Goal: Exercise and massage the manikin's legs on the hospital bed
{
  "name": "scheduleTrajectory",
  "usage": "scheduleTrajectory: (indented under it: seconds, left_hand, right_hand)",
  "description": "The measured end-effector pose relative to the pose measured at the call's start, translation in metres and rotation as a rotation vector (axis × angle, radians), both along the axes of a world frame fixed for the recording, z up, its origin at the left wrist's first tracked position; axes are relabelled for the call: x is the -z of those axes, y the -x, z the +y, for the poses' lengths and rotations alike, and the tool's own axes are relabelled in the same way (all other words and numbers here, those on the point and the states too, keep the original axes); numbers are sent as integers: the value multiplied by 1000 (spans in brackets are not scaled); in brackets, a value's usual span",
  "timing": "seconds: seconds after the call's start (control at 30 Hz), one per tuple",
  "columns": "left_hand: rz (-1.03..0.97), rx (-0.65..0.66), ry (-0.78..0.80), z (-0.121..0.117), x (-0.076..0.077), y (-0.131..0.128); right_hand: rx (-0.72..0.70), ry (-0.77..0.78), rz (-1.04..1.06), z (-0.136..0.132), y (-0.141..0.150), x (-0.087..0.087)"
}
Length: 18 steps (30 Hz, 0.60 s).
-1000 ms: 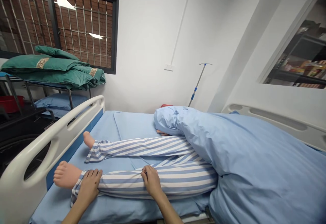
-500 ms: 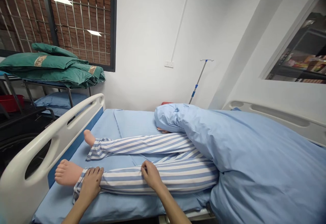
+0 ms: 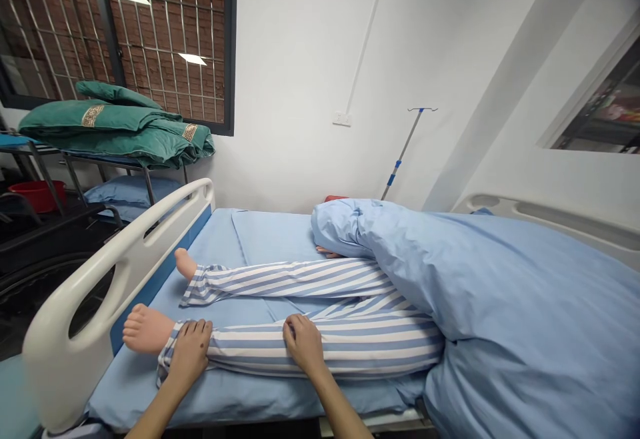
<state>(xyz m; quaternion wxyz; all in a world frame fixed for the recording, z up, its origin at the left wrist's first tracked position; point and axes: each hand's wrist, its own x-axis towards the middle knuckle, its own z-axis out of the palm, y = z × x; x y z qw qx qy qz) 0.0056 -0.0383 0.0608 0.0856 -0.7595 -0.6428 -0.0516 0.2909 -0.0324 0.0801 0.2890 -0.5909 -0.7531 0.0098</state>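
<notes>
Hands lying open, not pinching, my left hand (image 3: 189,352) rested over the trouser cuff (image 3: 169,356) and my right hand (image 3: 304,342) on the shin of the striped manikin leg (image 3: 360,346), which lay along the bed (image 3: 240,402) near its side rail (image 3: 115,256). A blue blanket (image 3: 500,292) heaped higher up left that leg exposed to my hands.

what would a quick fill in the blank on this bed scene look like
The left hand rests at the ____ of the striped pajama leg, with the right hand further up that leg. The folded blankets by the window are ____. The plastic tub beneath them is ____.

Missing words: cuff; green; red.
</notes>
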Motion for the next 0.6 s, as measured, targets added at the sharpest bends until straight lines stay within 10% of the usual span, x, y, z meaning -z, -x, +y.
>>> scheduleTrajectory:
  seconds: [0.33,0.6]
  left_hand:
    - [-67,29,12,-8,3,-3]
    - [-568,151,-39,9,-31,-31]
  right_hand:
    - [65,76,-69,5,2,0]
    - [76,152,-146,13,4,-3]
